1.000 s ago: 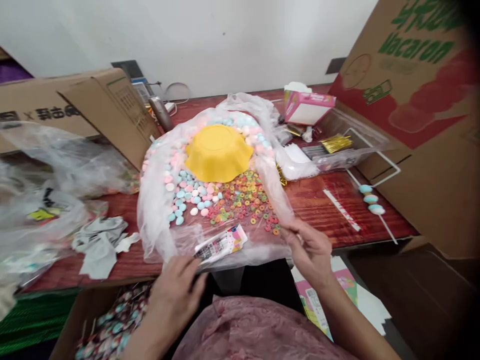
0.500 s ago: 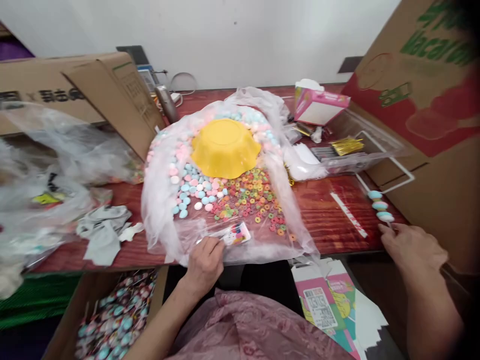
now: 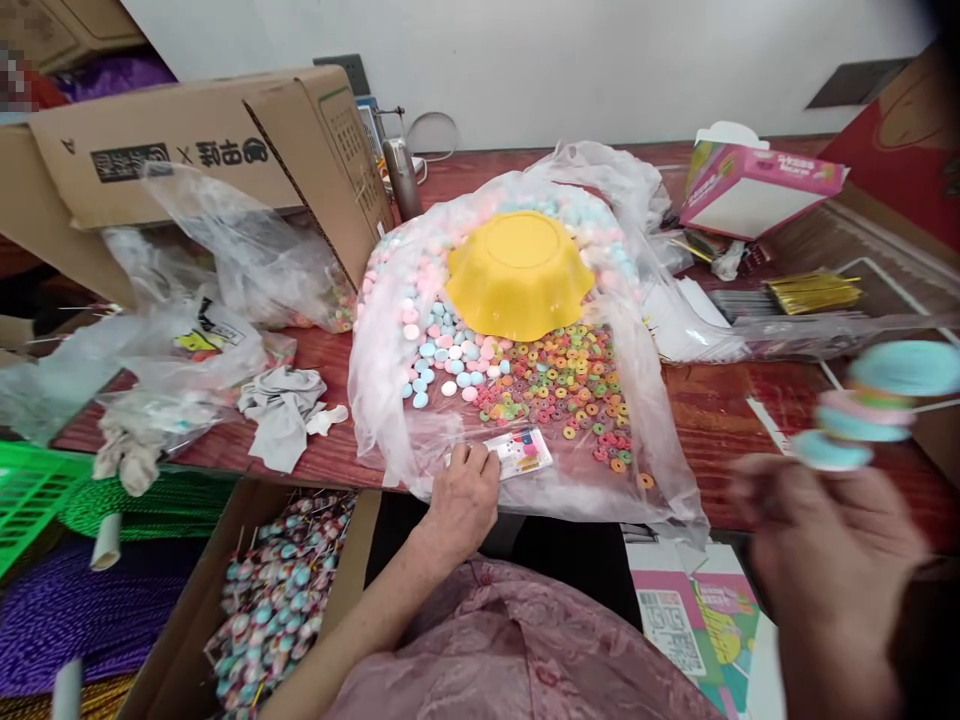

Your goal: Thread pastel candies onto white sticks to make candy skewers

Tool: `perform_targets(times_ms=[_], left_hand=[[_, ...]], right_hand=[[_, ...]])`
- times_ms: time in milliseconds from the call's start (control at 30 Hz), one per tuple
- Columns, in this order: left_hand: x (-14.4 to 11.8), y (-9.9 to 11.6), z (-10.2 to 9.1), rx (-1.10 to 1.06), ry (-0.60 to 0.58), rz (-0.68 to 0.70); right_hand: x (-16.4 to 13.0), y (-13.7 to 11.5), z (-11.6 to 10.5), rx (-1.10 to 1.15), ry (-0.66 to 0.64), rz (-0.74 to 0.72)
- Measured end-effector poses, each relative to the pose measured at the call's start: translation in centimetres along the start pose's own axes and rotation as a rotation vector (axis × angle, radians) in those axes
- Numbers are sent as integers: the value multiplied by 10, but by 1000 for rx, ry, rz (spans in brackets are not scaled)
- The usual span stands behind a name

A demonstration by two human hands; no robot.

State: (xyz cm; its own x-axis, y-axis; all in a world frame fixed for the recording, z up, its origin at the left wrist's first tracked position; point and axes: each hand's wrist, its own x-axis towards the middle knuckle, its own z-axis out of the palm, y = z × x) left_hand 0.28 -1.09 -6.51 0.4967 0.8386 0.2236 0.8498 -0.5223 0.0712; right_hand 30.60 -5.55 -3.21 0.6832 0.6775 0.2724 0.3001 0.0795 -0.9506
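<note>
Lifted off the table, the candy skewer (image 3: 870, 405) now rides blurred in the closed right hand (image 3: 825, 550); the left hand (image 3: 465, 490) pinches a small packet (image 3: 517, 452) on the plastic bag (image 3: 390, 400).

My left hand (image 3: 463, 490) rests on the small printed packet (image 3: 517, 452) at the near edge of the clear plastic sheet (image 3: 382, 400) on the table (image 3: 712, 400). My right hand (image 3: 825, 550), blurred, holds up a candy skewer (image 3: 870, 405) at right.
</note>
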Motion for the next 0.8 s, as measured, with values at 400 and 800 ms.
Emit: perform_targets(times_ms=[400,800], left_hand=[[-3,-16,6,-369,119,-98],[9,0,19,-631,378,-55]], right_hand=[[-58,-1,122,176,-591,132],[-81,3,133,-4,-695,-27]])
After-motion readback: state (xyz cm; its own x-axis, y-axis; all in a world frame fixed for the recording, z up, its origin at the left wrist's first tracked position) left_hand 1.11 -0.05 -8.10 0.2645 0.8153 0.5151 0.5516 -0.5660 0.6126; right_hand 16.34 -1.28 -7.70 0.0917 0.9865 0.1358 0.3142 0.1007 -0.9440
